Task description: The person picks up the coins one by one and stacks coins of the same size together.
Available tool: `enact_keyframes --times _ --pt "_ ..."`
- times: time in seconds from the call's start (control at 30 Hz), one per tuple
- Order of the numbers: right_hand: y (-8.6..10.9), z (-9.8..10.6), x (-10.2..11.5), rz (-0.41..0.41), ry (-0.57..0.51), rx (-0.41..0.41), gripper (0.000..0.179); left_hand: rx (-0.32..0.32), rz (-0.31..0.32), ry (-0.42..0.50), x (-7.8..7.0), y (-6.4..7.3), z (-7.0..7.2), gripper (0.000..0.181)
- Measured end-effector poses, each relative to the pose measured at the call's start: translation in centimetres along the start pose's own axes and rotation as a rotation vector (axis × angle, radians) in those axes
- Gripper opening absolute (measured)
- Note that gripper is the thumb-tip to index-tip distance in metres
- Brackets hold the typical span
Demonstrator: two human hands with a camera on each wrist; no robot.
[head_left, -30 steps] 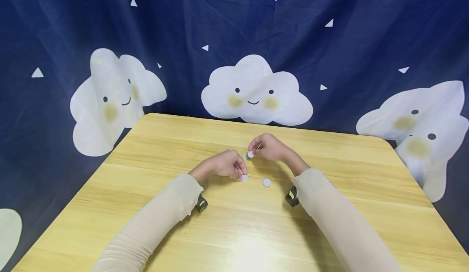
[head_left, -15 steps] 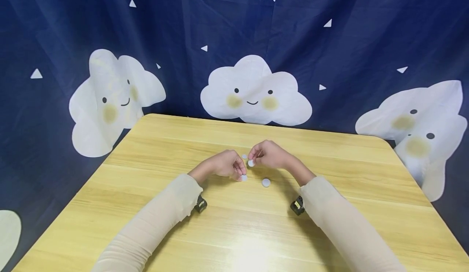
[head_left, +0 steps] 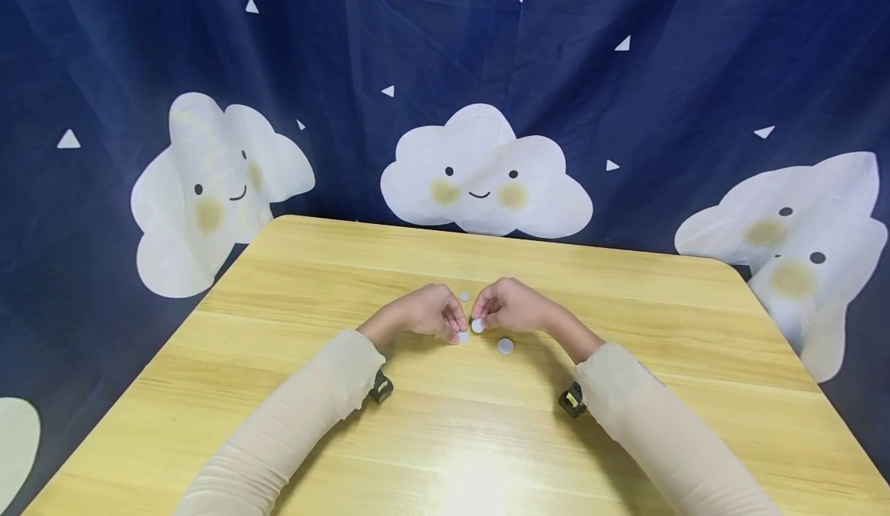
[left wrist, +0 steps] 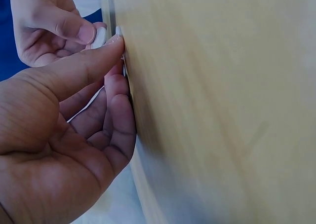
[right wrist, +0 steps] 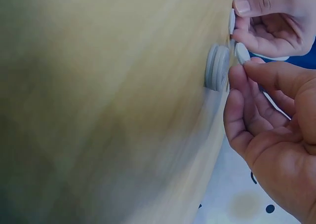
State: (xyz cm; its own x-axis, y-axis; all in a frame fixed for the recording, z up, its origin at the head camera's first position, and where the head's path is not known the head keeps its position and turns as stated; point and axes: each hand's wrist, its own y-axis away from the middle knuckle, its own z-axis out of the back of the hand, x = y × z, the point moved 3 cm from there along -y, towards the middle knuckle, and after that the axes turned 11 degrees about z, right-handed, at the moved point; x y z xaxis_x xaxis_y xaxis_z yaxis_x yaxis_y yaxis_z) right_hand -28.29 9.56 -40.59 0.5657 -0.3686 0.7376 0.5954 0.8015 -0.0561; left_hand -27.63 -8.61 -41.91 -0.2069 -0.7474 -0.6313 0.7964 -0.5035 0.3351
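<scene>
Near the table's middle, my left hand [head_left: 433,311] pinches a small white disc [right wrist: 232,21] by its edge, low at the tabletop. Just to the right, my right hand [head_left: 513,306] holds another white disc [right wrist: 242,53] between thumb and fingertips, tilted and raised a little above the wood. The two discs are close together but apart. A short stack of greyish-white discs [right wrist: 217,68] stands nearest the right hand, and in the head view its round top [head_left: 505,346] lies just below that hand. Beyond the fingertips, one more small white disc [head_left: 464,297] lies flat.
The light wooden table [head_left: 417,439] has rounded far corners. Behind it hangs a dark blue curtain [head_left: 334,52] printed with white clouds and triangles. Each wrist carries a small black camera, such as the left wrist camera [head_left: 381,386].
My right hand has come toward the body with its disc, from beside the far flat disc to close by the left hand's disc. The left hand and the stack have stayed put.
</scene>
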Motion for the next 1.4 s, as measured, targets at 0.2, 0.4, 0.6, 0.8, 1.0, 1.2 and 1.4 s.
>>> enact_keyframes --times 0.2,0.4,0.6,0.8,1.0,1.2,1.4 --pt "-0.1 -0.4 0.4 0.027 -0.034 0.016 0.012 -0.007 -0.002 0.009 -0.1 0.0 0.1 0.012" --pt "-0.3 -0.8 0.3 0.025 -0.036 0.033 0.013 -0.018 0.006 -0.012 -0.1 0.0 0.1 0.013" --pt "-0.5 -1.1 0.1 -0.035 -0.043 0.027 0.013 -0.025 0.008 -0.026 -0.1 0.0 0.0 0.013" --pt "-0.7 -1.2 0.3 -0.093 -0.075 0.020 0.012 -0.038 0.028 -0.046 -0.1 0.1 0.0 0.013" --pt "-0.8 -1.3 0.0 -0.152 -0.178 0.002 0.014 -0.052 0.047 -0.062 -0.1 0.1 0.1 0.014" --pt "-0.6 -1.4 -0.2 -0.190 -0.327 -0.020 0.015 -0.057 0.049 -0.071 0.0 0.2 0.0 0.015" --pt "-0.4 -1.2 0.2 -0.170 -0.296 0.002 0.017 -0.060 0.051 -0.077 0.1 0.2 0.1 0.015"
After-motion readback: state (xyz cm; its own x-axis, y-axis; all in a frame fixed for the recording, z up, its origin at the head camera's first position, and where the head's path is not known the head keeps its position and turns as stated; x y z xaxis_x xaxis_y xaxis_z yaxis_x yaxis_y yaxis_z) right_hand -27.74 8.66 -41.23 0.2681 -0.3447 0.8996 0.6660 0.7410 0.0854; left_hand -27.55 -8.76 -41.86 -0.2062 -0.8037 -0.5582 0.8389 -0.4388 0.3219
